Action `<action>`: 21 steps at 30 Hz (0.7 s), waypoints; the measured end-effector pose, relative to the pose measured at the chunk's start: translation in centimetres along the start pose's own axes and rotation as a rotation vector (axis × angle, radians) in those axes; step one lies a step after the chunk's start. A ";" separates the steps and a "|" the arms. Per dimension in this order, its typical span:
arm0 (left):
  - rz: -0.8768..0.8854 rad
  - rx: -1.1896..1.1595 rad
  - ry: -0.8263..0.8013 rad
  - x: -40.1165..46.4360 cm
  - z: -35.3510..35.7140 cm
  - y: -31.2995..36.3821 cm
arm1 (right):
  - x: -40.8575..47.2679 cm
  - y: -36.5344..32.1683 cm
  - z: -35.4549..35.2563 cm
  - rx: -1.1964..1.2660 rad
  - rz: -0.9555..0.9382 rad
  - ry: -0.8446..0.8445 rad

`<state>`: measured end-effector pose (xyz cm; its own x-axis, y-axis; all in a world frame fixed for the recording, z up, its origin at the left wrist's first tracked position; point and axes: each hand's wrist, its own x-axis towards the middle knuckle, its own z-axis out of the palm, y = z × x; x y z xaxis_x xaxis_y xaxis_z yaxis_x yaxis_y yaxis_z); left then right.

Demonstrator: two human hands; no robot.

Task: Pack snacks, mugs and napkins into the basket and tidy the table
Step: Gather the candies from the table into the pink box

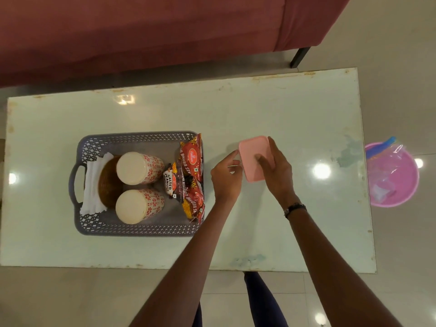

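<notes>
The right hand (274,171) curls around a pink box (256,159), tilting it toward the left hand (226,178), which pinches a thin stick at the box's edge, probably tidying. Left of both, the basket (99,227) holds mugs (139,168), snacks (191,159) and napkins (93,185).

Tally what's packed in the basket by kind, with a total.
Mugs: 2
Snack packets: 3 plainly visible; overlap may hide more
Napkin stack: 1
Brown woven item: 1
Total in the grey basket: 7
</notes>
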<state>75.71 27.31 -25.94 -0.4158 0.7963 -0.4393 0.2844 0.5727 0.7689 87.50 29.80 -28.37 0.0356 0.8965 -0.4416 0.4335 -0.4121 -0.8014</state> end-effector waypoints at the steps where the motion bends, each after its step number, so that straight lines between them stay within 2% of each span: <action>1: -0.022 -0.028 0.005 -0.1 0.0 0.2 | -0.2 -0.1 0.2 0.011 0.003 -0.001; 6: -0.059 0.007 0.075 -0.3 0.5 0.4 | -1.4 0.3 1.6 0.098 0.011 0.097; 13: -0.224 0.036 0.084 0.3 0.8 0.9 | -1.2 0.5 1.6 0.438 0.254 0.224; 17: -0.247 0.093 0.038 0.7 0.8 1.4 | -0.6 0.6 0.8 0.397 0.330 0.232; 21: -0.278 0.079 0.017 0.8 0.5 2.0 | -1.0 0.1 0.5 0.259 0.242 0.225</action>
<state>76.39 29.16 -25.01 -0.5011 0.6039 -0.6199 0.2239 0.7823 0.5812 87.03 28.80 -28.19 0.3172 0.7700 -0.5536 0.1488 -0.6170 -0.7728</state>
